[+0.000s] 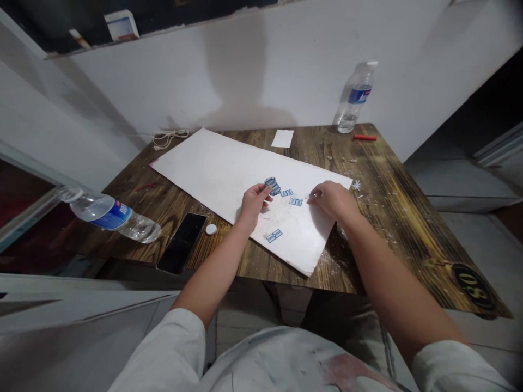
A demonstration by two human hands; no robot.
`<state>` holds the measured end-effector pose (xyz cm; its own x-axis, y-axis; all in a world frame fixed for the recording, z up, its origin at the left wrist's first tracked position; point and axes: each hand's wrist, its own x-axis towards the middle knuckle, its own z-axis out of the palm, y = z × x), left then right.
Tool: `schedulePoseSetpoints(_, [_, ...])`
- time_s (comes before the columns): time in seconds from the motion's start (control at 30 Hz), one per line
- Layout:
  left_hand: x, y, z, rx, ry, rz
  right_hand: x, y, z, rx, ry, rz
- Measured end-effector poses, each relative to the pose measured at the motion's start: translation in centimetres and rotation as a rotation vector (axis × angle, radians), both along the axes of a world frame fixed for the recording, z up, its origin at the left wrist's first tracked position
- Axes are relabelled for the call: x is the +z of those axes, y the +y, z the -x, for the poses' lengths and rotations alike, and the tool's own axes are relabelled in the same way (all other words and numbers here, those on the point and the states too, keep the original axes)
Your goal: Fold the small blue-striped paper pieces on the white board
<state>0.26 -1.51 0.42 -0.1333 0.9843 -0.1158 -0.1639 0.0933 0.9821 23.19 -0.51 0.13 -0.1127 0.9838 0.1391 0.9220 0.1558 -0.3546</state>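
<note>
1. Look at this: flat, rectangular blue-and-white pieces [286,193], marked with small blue bars, lying on a white board [204,169] atop a dark wooden counter [392,228].
2. The left hand [254,202] is narrow, its fingertips pinching a bunched cluster of pieces [272,186].
3. The right hand [333,198] is pinched narrow too, just beside the nearest loose piece; anything held is too thin to tell.
4. The count: one cluster, three loose pieces.

My wooden table [392,218] stands just beside a white wall [245,71] with a dark smear above the tabletop; a second white wall [53,114] rises left of the table, and pale floor [482,256] shows to its right.
</note>
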Motion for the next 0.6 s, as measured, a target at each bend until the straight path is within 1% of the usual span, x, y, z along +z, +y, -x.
schedulePoseSetpoints(0.13, [-0.1, 0.0, -0.1, 0.001, -0.001, 0.008, 0.0, 0.0, 0.3, 0.011, -0.018, 0.009])
schedulePoseSetpoints(0.27, [-0.1, 0.0, 0.0, -0.001, 0.011, 0.019, 0.4, -0.2, 0.6, 0.035, -0.075, 0.022])
schedulePoseSetpoints(0.37, [-0.2, 0.1, 0.0, -0.002, 0.017, 0.026, 0.6, -0.1, 0.5, 0.016, -0.078, 0.012])
schedulePoseSetpoints(0.43, [-0.2, 0.1, 0.0, -0.006, 0.016, 0.022, 0.5, 0.1, 0.2, -0.009, -0.004, -0.011])
schedulePoseSetpoints(0.53, [-0.3, 0.1, -0.1, -0.012, 0.010, 0.013, 0.4, 0.6, -0.1, -0.038, 0.217, -0.043])
schedulePoseSetpoints(0.6, [-0.3, 0.2, -0.1, -0.013, 0.009, 0.014, 0.4, 0.8, -0.2, -0.068, 0.374, -0.035])
